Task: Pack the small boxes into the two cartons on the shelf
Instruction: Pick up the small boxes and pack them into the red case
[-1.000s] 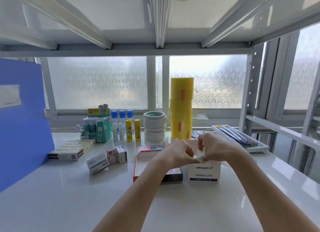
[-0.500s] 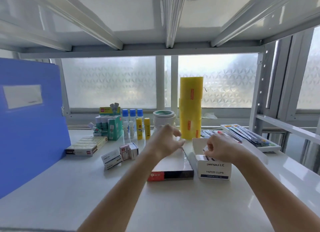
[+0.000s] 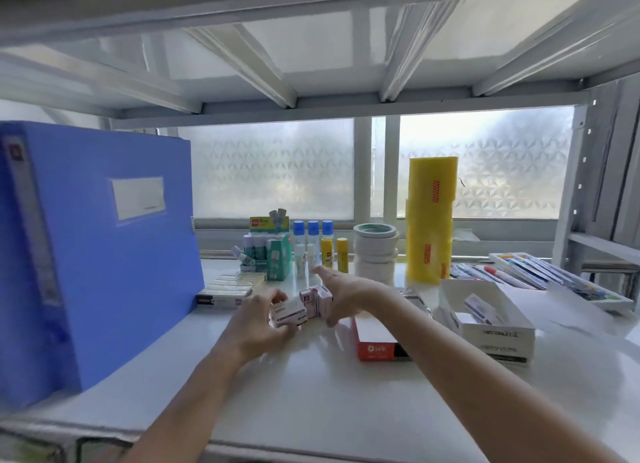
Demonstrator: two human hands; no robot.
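My left hand (image 3: pixel 258 327) curls around a small white-and-pink cardboard box (image 3: pixel 289 313) on the white shelf (image 3: pixel 311 393). My right hand (image 3: pixel 346 291), fingers spread open, touches two upright pink boxes (image 3: pixel 317 301) beside it, left of the open white carton (image 3: pixel 491 327).

Shelf left: binder (image 3: pixel 97 248) stands upright.
Centre: small boxes (image 3: pixel 304 306) lie right of the binder.
Right: closed carton (image 3: pixel 375 338), then open carton (image 3: pixel 491 324).
Rear: tape rolls (image 3: pixel 375 254) along the window.

Your white shelf (image 3: pixel 311 393) carries a blue file box (image 3: pixel 86 254), two cartons (image 3: pixel 374 338) (image 3: pixel 491 324), small boxes (image 3: pixel 289 313), yellow rolls (image 3: pixel 429 220).
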